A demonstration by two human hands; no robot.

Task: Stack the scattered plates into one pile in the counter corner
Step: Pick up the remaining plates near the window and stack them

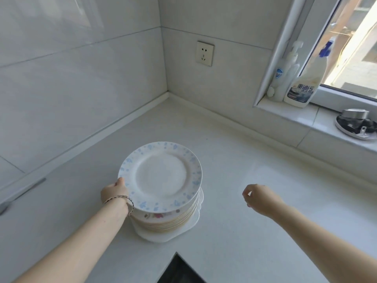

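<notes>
A pile of plates (165,223) stands on the white counter (234,231), some way out from the corner (168,94). Its top plate (161,176) is white with pale blue flecks on the rim; below it lie gold-rimmed plates and a wavy-edged white plate at the bottom. My left hand (114,193), with a bracelet on the wrist, grips the left edge of the pile, thumb on the top plate's rim. To the right of the pile my right hand (259,198) hovers over the counter, fingers loosely curled, holding nothing.
Tiled walls meet at the corner, with a wall socket (205,53) above. On the window sill stand two cleaning bottles (299,88) and a small dish of metal parts (356,124). A dark hob edge (179,270) lies at the bottom. A metal handle (22,193) shows at the left.
</notes>
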